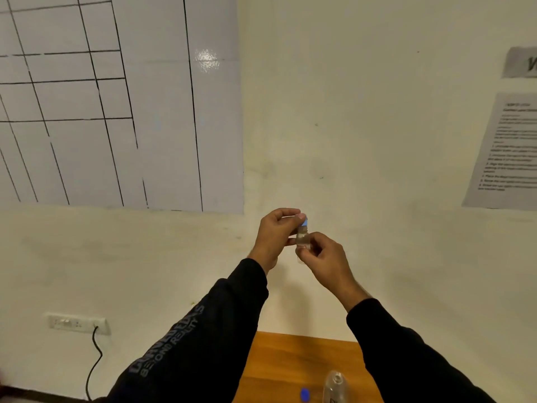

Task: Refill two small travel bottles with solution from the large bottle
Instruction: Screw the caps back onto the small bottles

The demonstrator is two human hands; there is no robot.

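My left hand (pixel 276 234) pinches the blue cap (pixel 304 221) of a small travel bottle (pixel 302 238) between thumb and fingertips, and my right hand (pixel 322 255) grips the clear body lower down. Both hands are raised in front of the wall, well above the wooden table (pixel 279 362).

The bottle stands nearly upright, long axis vertical, cap on top. My left hand comes at it from the left and above, my right from below and the right, so the cap must turn about that upright axis against the body I hold fixed. I judge this to be a capping or uncapping twist; which one I cannot tell. The bottle looks to hold some clear liquid, level unclear.

On the table near my right sleeve stands the large bottle (pixel 335 386), clear and open at the neck, with a loose blue cap (pixel 304 394) lying just beside it on its left. A second travel bottle is not in view.
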